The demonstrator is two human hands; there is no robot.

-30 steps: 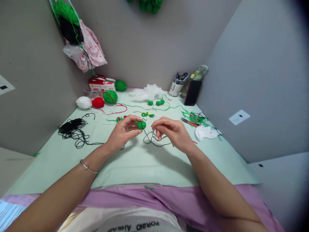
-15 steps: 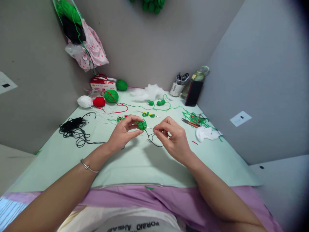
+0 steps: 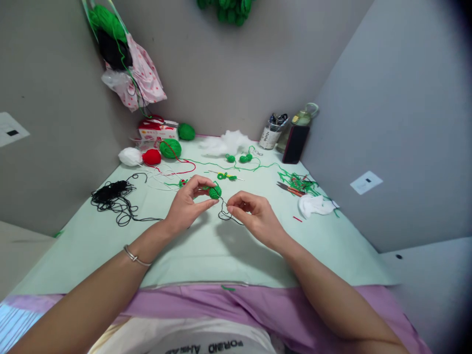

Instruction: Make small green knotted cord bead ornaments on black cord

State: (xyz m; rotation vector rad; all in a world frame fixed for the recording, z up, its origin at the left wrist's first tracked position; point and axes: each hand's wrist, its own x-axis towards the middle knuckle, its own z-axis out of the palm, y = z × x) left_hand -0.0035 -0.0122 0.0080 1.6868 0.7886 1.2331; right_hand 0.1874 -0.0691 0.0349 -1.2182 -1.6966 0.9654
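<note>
Over the middle of the pale green table (image 3: 206, 260), clear of its surface, a small green crocheted ball (image 3: 215, 192) sits between the thumb and fingers of the left hand (image 3: 182, 204). Those fingers curve around its left side and pinch it from above and below. The ball is nearly round, so no long axis can be made out; a dark strand slants across its face, down toward the right. From its right side a black thread (image 3: 222, 199) leads to the right hand (image 3: 258, 216), running down and rightward to the fingertips. The thumb and forefinger there are pressed together at the thread, the other fingers curled in; whether they also grip a needle, I cannot tell. A slack loop of the thread hangs just below the fingertips.

Half a second ago a thin pale needle pointed almost level between the right fingertips and the ball; now it cannot be made out, and the dark thread spans that space. The right hand has come lower and closer to the left hand, which keeps much the same pinch. Beyond the hands, a hook (image 3: 232, 177) lies with a green piece, as before.
</note>
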